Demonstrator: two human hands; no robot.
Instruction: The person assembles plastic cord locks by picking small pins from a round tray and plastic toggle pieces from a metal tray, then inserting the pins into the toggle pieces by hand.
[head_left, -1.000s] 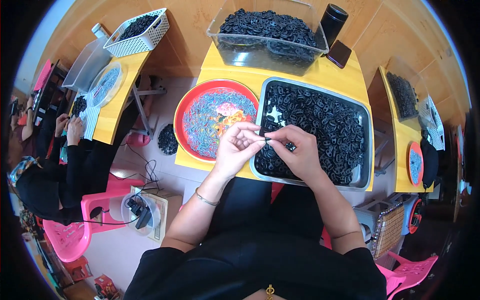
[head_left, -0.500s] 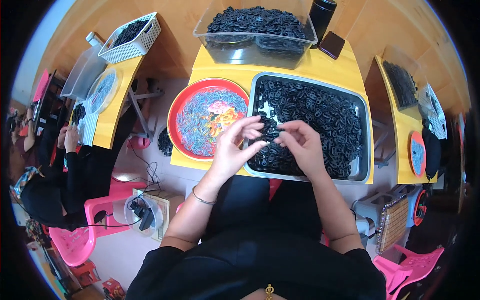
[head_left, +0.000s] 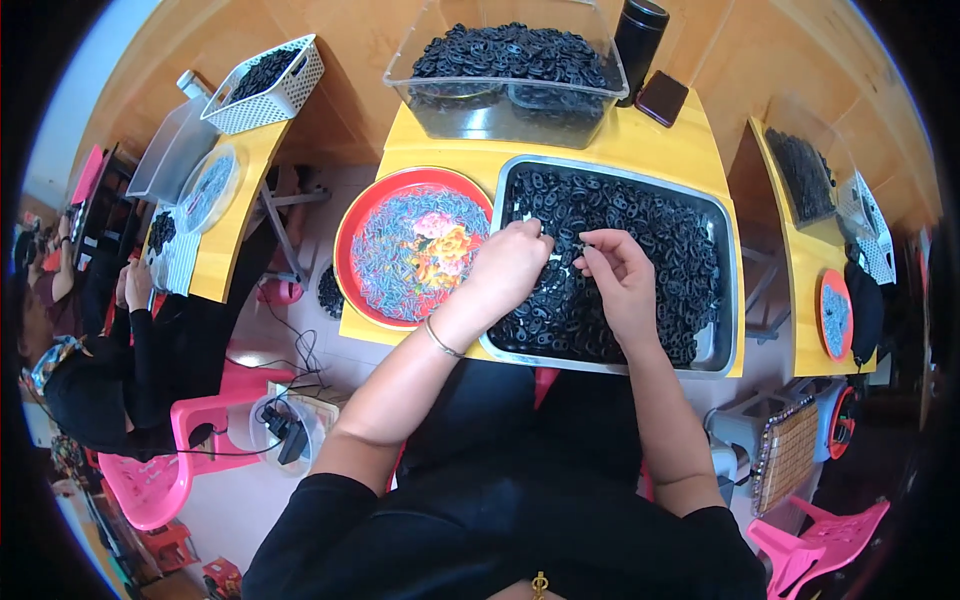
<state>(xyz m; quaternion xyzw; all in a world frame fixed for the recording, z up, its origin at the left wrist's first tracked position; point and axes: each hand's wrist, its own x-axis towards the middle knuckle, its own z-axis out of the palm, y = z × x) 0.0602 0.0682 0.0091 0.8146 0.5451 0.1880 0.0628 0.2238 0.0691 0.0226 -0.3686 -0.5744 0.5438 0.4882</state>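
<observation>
Both hands rest in the shallow rectangular metal tray (head_left: 735, 290) of small black oval plastic links (head_left: 650, 240) on the yellow worktop (head_left: 640, 140). The left hand (head_left: 510, 265) lies curled, knuckles up, on the tray's left part; whether it holds a link I cannot tell. The right hand (head_left: 620, 275), just beside it, pinches narrowly at the links directly beneath. Left sits a round red dish of blue-grey pins (head_left: 410, 245); far stands a clear plastic bin of black links (head_left: 505, 75).

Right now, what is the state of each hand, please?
Left hand: curled, knuckles up, on the black rings in the tray; grip cannot be told.
Right hand: pinching one black ring.
</observation>
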